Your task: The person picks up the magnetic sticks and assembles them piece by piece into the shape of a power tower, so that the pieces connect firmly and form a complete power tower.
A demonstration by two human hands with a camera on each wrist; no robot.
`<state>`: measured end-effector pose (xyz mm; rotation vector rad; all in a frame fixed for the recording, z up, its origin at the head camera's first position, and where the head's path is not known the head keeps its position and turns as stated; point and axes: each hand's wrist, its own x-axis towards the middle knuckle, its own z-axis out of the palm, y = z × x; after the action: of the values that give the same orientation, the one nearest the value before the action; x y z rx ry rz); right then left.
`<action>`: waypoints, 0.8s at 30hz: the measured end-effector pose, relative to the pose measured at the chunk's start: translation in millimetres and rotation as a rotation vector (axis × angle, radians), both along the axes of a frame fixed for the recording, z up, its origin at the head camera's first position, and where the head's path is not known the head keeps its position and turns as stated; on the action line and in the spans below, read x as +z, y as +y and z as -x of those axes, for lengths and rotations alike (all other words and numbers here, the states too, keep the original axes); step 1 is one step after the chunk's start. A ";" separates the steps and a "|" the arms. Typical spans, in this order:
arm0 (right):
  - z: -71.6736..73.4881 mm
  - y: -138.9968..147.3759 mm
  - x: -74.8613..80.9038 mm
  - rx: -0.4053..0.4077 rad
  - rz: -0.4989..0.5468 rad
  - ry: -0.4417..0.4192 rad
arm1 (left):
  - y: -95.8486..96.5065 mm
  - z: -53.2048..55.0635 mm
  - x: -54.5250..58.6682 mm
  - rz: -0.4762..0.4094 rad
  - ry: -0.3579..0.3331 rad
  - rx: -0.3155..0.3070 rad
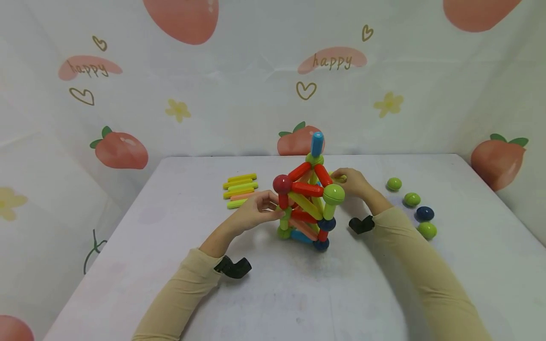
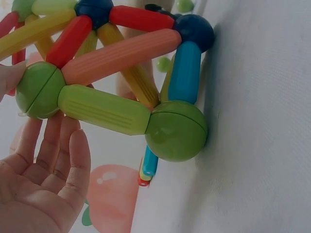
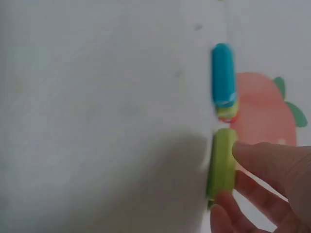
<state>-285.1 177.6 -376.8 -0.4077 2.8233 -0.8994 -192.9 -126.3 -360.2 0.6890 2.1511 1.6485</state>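
Observation:
Mid-table stands a tower of coloured magnetic rods and balls (image 1: 307,189), topped by an upright blue rod (image 1: 317,143). My left hand (image 1: 258,208) holds its left side, with thumb and fingertips around a green ball (image 2: 41,90) of the lower frame. A light green rod (image 2: 104,109) links that ball to another green ball (image 2: 176,131) on the table. Behind the tower, partly hidden by it in the head view, my right hand (image 1: 354,182) pinches a light green magnetic rod (image 3: 222,165) between thumb and fingers.
Yellow, green and salmon rods (image 1: 241,189) lie in a row left of the tower. On the right are green balls (image 1: 412,199) and a dark blue ball (image 1: 425,213). A blue rod (image 3: 223,75) lies near the back edge, with yellow and red pieces beside it.

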 end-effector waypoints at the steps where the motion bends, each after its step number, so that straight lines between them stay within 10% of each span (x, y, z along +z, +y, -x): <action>1: 0.2 0.8 -2.8 0.001 -0.025 0.010 | 0.1 0.1 -0.2 0.000 -0.001 0.000; 9: -9.0 8.5 8.2 0.044 -0.064 0.062 | 0.5 0.6 -0.8 -0.002 -0.006 -0.001; 15: -43.1 14.5 65.8 0.070 0.343 0.090 | 1.1 0.4 -0.7 -0.004 -0.002 -0.007; 20: -81.9 13.6 107.1 0.319 0.735 0.173 | 1.3 0.0 0.4 -0.015 -0.006 -0.016; 24: -101.3 5.7 120.9 0.526 0.856 0.218 | 1.0 -0.1 0.1 -0.024 -0.017 -0.019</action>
<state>-183.8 183.3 -255.9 -1.3210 2.1245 -1.9427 -192.7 -125.3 -360.1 0.6984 2.1096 1.6673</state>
